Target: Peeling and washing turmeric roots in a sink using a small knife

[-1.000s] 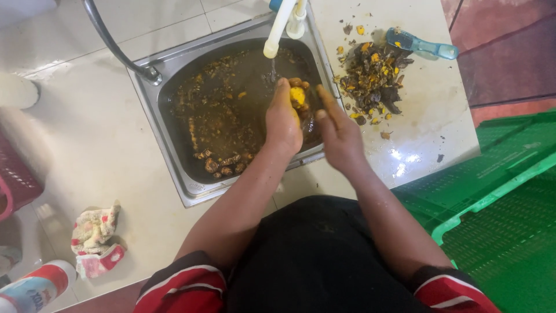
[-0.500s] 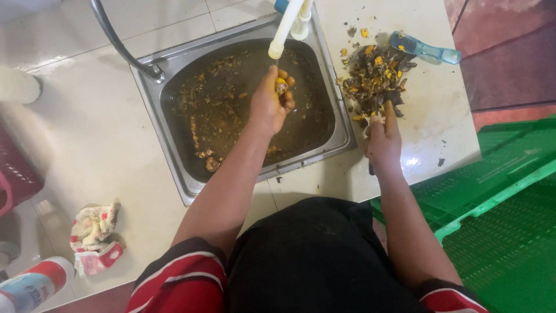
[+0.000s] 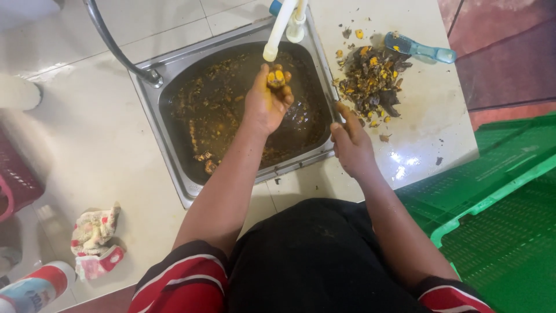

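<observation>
My left hand (image 3: 266, 104) is closed around a small clump of yellow-orange root pieces (image 3: 276, 77) and holds it up just under the white tap spout (image 3: 279, 30), over the steel sink (image 3: 156, 98). The sink holds murky brown water with several scraps floating in it. My right hand (image 3: 350, 145) rests flat on the white counter by the sink's right rim, fingers apart, empty. Just beyond its fingertips lies a heap of dark peelings with yellow bits (image 3: 372, 87).
A blue-handled brush (image 3: 420, 49) lies past the peelings heap. A green plastic crate (image 3: 498, 203) stands at the right. On the left counter are a crumpled rag (image 3: 95, 240), a spray can (image 3: 35, 290) and a red basket (image 3: 17, 185). A grey hose (image 3: 113, 43) curves to the sink.
My left hand rose from the sink water up to the tap spout with the yellow pieces. My right hand went out to the peelings heap, then drew back to the sink's rim.
</observation>
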